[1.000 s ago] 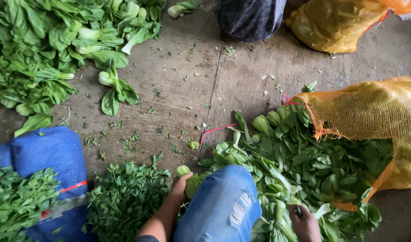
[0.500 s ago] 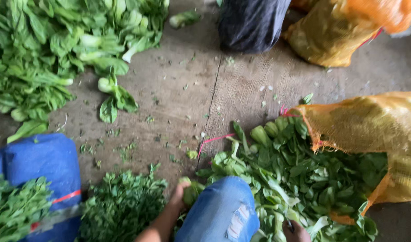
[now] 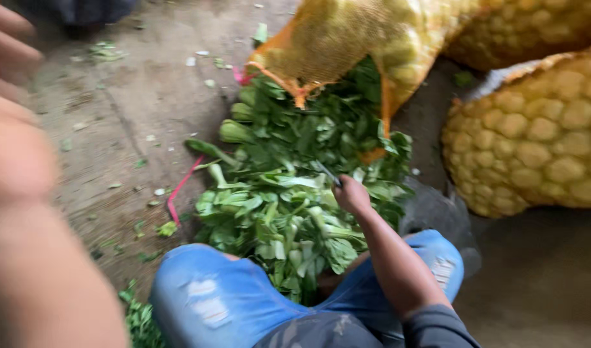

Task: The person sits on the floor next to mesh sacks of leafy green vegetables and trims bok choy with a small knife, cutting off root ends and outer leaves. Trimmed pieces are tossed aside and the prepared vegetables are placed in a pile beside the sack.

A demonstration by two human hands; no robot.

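Right hand (image 3: pixel 352 195): closed around a dark, thin knife-like tool (image 3: pixel 327 173), whose tip is seen pointing up and left; the hand is rested on the heap.

Heap of loose green leafy vegetables with pale thick stems (image 3: pixel 289 200): laid on the grey concrete floor (image 3: pixel 128 116), spilled from the mouth of an orange mesh sack (image 3: pixel 347 38) and reaching down between the knees in torn blue jeans (image 3: pixel 211 296).

Left hand (image 3: pixel 15 154): raised close to the camera at the left edge, heavily blurred — whether spread or closed cannot be told; nothing is seen held.

Two filled yellow mesh sacks (image 3: pixel 533 142): set at the right, just beside the heap.

Pink string (image 3: pixel 179 190): laid on the floor at the heap's left edge, among scattered leaf scraps (image 3: pixel 166 229).
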